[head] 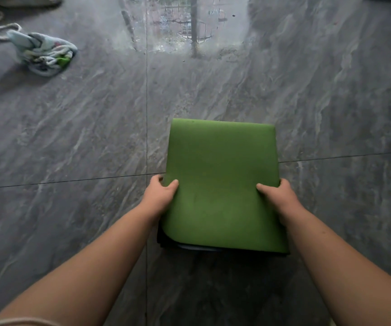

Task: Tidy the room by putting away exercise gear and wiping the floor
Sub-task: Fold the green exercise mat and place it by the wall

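A folded green exercise mat [222,182] with a dark underside is held flat above the grey floor, in the middle of the head view. My left hand [160,194] grips its left edge, thumb on top. On the right edge, my right hand [281,196] holds it the same way. A crumpled pale blue drawstring bag [42,54] with white cords lies on the floor at the far left.
The glossy grey marble-look tile floor [84,137] stretches all around, with a bright window reflection [185,24] at the far middle. A pale fabric edge [29,0] shows at the top left corner.
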Demonstrator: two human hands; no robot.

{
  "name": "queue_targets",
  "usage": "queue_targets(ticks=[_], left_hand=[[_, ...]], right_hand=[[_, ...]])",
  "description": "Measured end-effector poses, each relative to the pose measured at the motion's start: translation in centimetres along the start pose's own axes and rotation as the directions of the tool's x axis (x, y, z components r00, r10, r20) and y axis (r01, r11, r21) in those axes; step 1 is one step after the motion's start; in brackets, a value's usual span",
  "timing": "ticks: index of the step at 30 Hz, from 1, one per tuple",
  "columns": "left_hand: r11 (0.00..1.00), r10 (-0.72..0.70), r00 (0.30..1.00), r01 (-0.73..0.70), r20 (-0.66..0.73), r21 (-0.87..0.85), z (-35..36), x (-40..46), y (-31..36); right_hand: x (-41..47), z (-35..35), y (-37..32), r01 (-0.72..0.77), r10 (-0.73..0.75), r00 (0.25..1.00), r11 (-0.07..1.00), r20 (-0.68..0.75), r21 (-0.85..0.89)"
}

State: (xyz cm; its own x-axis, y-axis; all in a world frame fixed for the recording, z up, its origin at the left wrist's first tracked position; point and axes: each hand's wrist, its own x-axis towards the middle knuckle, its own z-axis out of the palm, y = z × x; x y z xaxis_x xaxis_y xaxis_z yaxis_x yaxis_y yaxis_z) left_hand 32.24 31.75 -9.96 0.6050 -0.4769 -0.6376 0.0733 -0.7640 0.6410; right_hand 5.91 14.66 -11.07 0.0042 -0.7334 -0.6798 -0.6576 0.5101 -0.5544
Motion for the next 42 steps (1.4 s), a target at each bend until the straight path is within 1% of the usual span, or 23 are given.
queue_targets(ticks=[2,4,6,8,10,12,14,17,20,23,25,27,29,32,34,39,42], left_hand=[[0.995,-0.076,0.997,0.073,0.031,0.071,0.4,-0.1,0.1],[0.989,-0.089,0.994,0.081,0.056,0.125,0.9,-0.4,0.2],[0.984,-0.095,0.993,0.082,0.076,0.161,1.0,-0.4,0.6],[0.985,-0.117,0.988,0.102,0.106,0.138,0.9,-0.4,0.8],[0.988,-0.125,0.985,0.113,0.120,0.101,0.8,-0.3,0.8],[0.988,-0.127,0.987,0.116,0.102,0.104,0.9,0.1,0.4],[0.986,-0.126,0.988,0.115,0.091,0.118,1.1,-0.4,0.8],[0.986,-0.122,0.990,0.114,0.065,0.120,1.7,-0.6,0.9],[0.986,-0.059,0.998,0.054,0.025,0.160,1.9,-0.9,0.8],[0.965,0.050,0.998,-0.040,-0.031,0.260,2.0,-1.7,0.1],[0.959,0.130,0.991,-0.116,-0.040,0.259,1.9,-2.7,0.0],[0.950,0.205,0.978,-0.192,-0.028,0.245,1.4,-3.9,0.4],[0.949,0.230,0.973,-0.222,-0.011,0.224,0.8,-5.5,1.4],[0.958,0.239,0.970,-0.231,-0.033,0.169,-0.3,-9.0,2.9],[0.967,0.215,0.976,-0.208,-0.036,0.150,-1.0,-12.0,4.1],[0.978,0.186,0.981,-0.179,-0.053,0.106,-2.8,-19.8,9.1],[0.977,0.207,0.976,-0.202,-0.065,0.071,-4.8,-25.3,14.5]], right_hand=[[2.5,-0.2,1.6,-0.009,0.008,0.999,0.999,0.039,0.033],[1.7,-0.3,1.1,0.004,-0.006,0.999,0.999,0.046,0.048],[0.0,-0.4,0.0,0.026,-0.027,1.000,1.000,0.016,0.014],[-0.6,-0.6,-0.4,0.029,-0.029,0.999,0.999,0.017,-0.025],[-0.6,-0.7,-0.6,0.017,-0.018,0.999,1.000,0.042,0.022],[-0.5,-1.0,-0.8,0.009,-0.017,0.995,0.996,0.095,0.084],[-0.4,-1.3,-1.0,0.016,-0.029,0.992,0.995,0.127,0.100],[-0.1,-1.7,-1.3,0.039,-0.051,0.992,0.995,0.116,0.097],[-1.1,-1.5,-1.5,0.112,-0.111,0.994,0.992,0.017,-0.065],[-2.6,-0.6,-0.4,0.247,-0.264,0.962,0.951,-0.072,-0.188],[-3.6,-0.1,0.5,0.312,-0.338,0.937,0.924,-0.087,-0.221],[-4.5,-0.3,1.0,0.356,-0.380,0.921,0.910,-0.087,-0.211],[-5.8,-1.5,0.9,0.378,-0.395,0.915,0.909,-0.078,-0.176],[-8.6,-4.4,-0.1,0.357,-0.360,0.933,0.920,0.011,-0.161],[-10.9,-6.9,-1.2,0.341,-0.337,0.940,0.924,0.053,-0.170],[-17.7,-14.1,-5.5,0.345,-0.340,0.939,0.927,0.058,-0.148],[-22.3,-19.2,-9.4,0.373,-0.371,0.928,0.923,0.035,-0.097]])
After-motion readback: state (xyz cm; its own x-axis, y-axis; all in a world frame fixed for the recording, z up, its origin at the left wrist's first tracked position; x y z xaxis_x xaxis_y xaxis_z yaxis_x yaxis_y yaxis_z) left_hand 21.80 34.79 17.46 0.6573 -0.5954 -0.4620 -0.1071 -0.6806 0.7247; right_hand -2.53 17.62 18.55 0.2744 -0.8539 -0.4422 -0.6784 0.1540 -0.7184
